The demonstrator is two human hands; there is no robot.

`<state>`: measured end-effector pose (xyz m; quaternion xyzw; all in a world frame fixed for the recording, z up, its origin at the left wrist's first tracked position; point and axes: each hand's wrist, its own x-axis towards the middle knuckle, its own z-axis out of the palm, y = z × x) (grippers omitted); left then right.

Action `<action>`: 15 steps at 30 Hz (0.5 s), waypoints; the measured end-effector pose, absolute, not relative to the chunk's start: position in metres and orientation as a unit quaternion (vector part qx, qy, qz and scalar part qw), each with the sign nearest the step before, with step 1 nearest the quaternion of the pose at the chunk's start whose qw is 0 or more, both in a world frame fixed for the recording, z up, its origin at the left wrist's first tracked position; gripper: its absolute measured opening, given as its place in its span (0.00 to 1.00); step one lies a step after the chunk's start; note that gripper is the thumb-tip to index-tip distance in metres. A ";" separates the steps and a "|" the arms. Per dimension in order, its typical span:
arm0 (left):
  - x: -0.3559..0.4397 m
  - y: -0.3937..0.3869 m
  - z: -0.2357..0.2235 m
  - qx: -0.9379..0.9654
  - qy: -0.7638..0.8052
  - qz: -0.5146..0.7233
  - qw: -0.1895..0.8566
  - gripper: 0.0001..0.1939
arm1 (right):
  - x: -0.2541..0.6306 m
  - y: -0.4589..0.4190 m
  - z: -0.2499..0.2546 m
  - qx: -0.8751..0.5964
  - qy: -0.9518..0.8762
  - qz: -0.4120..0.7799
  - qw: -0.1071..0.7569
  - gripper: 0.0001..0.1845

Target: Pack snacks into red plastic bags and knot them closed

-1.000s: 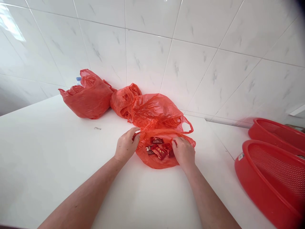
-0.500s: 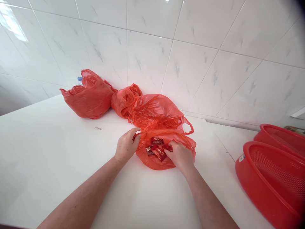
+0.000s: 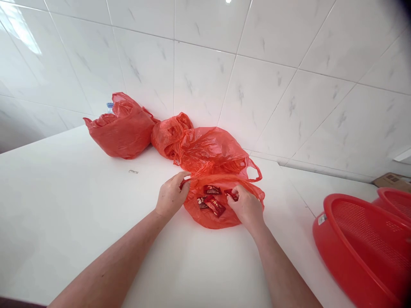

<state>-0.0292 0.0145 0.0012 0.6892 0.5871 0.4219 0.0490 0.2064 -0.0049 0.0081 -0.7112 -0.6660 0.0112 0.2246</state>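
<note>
An open red plastic bag (image 3: 208, 220) lies on the white counter (image 3: 64, 214) in front of me, with several small red-wrapped candies (image 3: 214, 204) inside it. My left hand (image 3: 170, 199) pinches the bag's left rim and holds the mouth open. My right hand (image 3: 245, 207) is inside the bag's right side, its fingers closed on one red candy (image 3: 231, 193) lifted slightly above the others.
Behind the open bag sit a fuller red bag (image 3: 208, 149), a bunched one (image 3: 168, 134) and another (image 3: 123, 128) at the back left against the tiled wall. Two red plastic colander baskets (image 3: 362, 244) stand at the right. A small scrap (image 3: 132, 171) lies on the counter.
My right hand has moved from the bag's right rim into the bag and picked one candy out of the pile. The left hand has kept its hold on the rim.
</note>
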 end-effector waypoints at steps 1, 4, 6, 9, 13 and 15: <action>-0.029 0.014 0.001 0.688 0.588 0.422 0.049 0.15 | 0.207 -0.005 0.007 -0.711 -0.667 0.002 0.223 0.06; -0.029 0.015 0.001 0.687 0.588 0.425 0.049 0.15 | 0.209 -0.004 0.005 -0.709 -0.665 -0.045 0.231 0.07; -0.029 0.015 0.001 0.687 0.587 0.425 0.049 0.15 | 0.206 -0.006 0.004 -0.706 -0.660 -0.074 0.246 0.08; -0.029 0.015 0.001 0.688 0.587 0.425 0.050 0.15 | 0.196 -0.011 0.003 -0.675 -0.685 -0.061 0.266 0.10; -0.030 0.015 0.001 0.690 0.581 0.429 0.053 0.15 | 0.178 -0.017 -0.002 -0.630 -0.735 -0.011 0.249 0.12; -0.030 0.015 0.001 0.689 0.579 0.433 0.054 0.15 | 0.172 -0.018 -0.006 -0.626 -0.747 -0.013 0.223 0.12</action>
